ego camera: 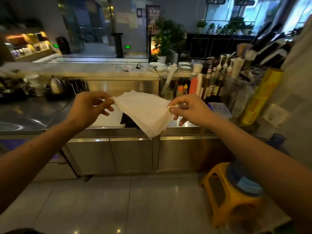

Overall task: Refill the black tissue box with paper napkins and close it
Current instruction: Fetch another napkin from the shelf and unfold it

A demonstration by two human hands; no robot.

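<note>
Both hands are raised in front of the steel bench [33, 114]. The left hand [87, 107] has its grip closed, thumb and forefinger pinching the left corner of the paper napkins [143, 110]. The right hand [189, 109] has its grip closed on the opposite corner. The napkins span the gap between the two grips as a thin white stack, its lower corner hanging below both. Behind and below the stack, a dark shape [126, 119] on the bench is partly hidden; whether it is the tissue box cannot be confirmed.
</note>
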